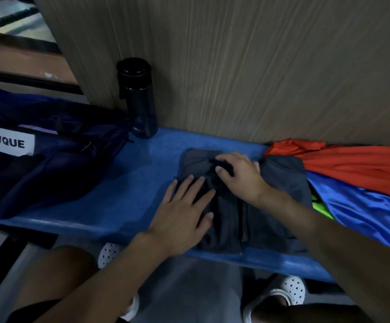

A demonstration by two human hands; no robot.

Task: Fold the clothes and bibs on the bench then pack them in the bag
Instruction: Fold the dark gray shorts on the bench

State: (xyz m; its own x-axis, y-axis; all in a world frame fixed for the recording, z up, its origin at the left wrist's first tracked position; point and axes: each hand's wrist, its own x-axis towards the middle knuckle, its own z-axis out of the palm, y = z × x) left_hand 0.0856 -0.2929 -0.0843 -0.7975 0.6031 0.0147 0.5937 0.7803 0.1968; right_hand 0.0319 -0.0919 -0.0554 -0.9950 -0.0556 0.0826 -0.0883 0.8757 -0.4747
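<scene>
While your left hand [184,210] lies flat with its fingers spread on the near-left part of the dark grey garment [229,229], your right hand [238,176] sits just beyond it. Its fingers are bent over a bunched darker fold at the garment's middle — you cannot tell whether they pinch the fold or only press it. The two hands are close together, and both are on the cloth.

The garment lies on the blue bench [124,183], with its near edge reaching the bench's front lip. On its right side it meets a heap of orange cloth [352,164] and shiny blue cloth [364,206], with a neon green bit [320,206] showing between them.

To your left there is bare bench between the garment and the navy bag [49,173]. A dark bottle [138,99] stands upright at the back against the wood-grain wall panel [259,66], just beside the bag.

The white label [7,143] on the bag reads "LVQUE".
</scene>
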